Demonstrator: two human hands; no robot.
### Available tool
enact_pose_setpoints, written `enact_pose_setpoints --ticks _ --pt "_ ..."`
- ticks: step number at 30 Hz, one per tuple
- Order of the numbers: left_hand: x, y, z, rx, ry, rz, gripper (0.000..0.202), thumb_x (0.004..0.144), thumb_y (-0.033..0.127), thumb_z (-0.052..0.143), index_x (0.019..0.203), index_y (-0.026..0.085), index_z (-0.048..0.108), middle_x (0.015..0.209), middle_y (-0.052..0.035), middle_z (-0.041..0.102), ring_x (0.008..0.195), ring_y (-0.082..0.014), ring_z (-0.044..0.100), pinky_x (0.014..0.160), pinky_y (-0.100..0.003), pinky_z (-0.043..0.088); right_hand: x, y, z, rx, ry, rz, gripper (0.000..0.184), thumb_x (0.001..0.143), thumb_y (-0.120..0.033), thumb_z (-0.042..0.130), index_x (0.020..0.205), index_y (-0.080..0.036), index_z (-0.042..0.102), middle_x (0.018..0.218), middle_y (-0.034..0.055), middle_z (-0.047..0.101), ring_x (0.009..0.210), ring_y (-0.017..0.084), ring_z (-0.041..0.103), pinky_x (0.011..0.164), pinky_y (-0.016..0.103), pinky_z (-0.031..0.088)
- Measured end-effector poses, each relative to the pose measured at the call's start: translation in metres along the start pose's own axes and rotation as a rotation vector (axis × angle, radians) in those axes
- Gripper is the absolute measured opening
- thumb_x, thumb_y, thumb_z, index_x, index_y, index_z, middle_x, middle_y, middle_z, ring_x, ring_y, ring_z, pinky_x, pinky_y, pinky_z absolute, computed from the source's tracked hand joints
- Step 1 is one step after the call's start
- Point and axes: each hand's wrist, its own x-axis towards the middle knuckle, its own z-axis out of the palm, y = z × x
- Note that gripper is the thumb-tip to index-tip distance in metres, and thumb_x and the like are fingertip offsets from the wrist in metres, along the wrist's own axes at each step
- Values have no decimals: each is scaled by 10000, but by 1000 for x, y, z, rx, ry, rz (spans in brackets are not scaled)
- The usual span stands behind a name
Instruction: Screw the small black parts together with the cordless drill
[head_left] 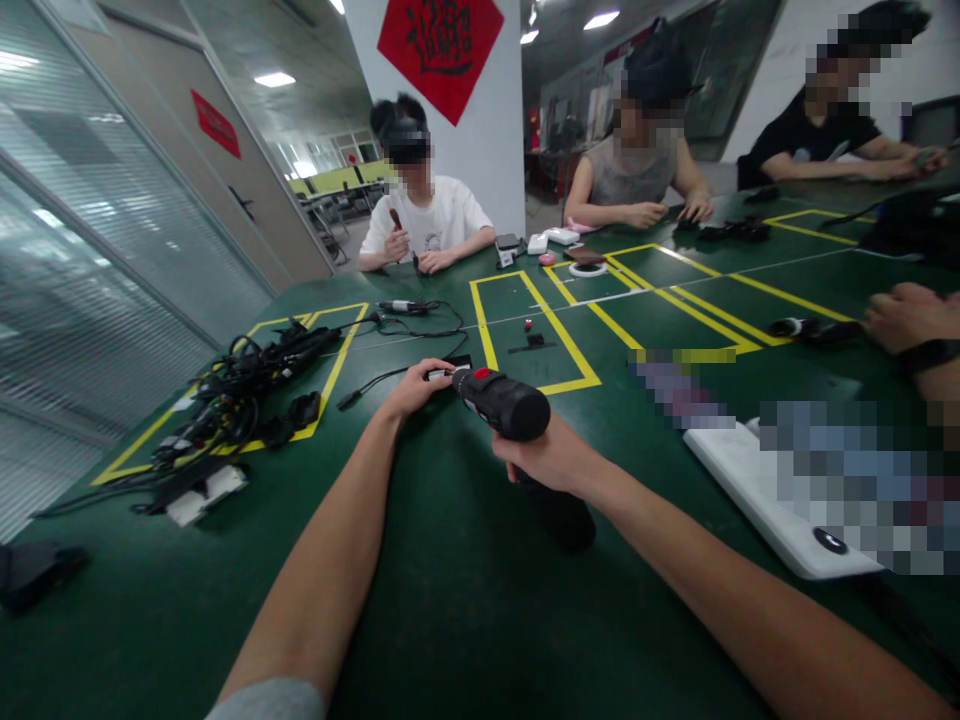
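My right hand (551, 460) is wrapped round the handle of a black electric screwdriver (501, 402) with a red button on top, its nose pointing left and away from me. My left hand (416, 387) is closed on a small white and black part (444, 371) right at the tool's tip, resting on the green table (450, 600). A thin black cable (375, 382) runs left from that part. Both forearms reach forward over the table.
A tangle of black cables and adapters (240, 390) lies at the left inside yellow tape lines. A white device (780, 500) lies at the right. Small parts (531, 335) sit in a taped box ahead. Three people sit across; another person's hand (907, 315) rests at the right.
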Motion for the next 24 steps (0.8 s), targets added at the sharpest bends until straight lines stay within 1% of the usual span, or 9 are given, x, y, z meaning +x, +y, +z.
enact_pose_setpoints --ticks 5,8,13,18,24 --pt "0 1 0 7 0 -3 401 742 433 659 1061 196 711 1189 -78 686 1144 -269 594 1064 -397 412 2 5 1 24 -18 -27 157 705 -120 610 808 -192 514 656 -27 560 478 132 588 470 253 461" --pt "0 1 -1 13 -6 8 405 741 426 654 1060 184 709 1192 -85 679 1153 -270 590 1062 -390 412 2 5 1 20 -28 -37 132 713 -124 605 793 -188 522 686 -21 558 490 125 586 471 249 466" --pt "-1 2 -2 9 -9 -9 400 745 424 652 1067 192 709 1206 -87 672 1160 -278 587 1057 -403 413 0 1 0 16 -42 -31 134 718 -113 604 792 -185 521 686 -22 552 494 121 585 479 246 468" --pt "-1 3 -1 -11 -2 -25 393 728 433 675 1052 213 714 1215 -69 673 1172 -279 577 1071 -408 405 0 1 0 42 -27 -22 200 702 -105 613 858 -189 520 680 -31 556 483 121 587 474 243 467" --pt "-1 1 0 -16 -1 -36 416 706 416 695 1058 195 714 1192 -81 681 1124 -281 599 1049 -414 417 0 3 2 -11 -1 -22 249 708 -133 618 940 -185 544 612 -42 562 474 133 587 458 234 459"
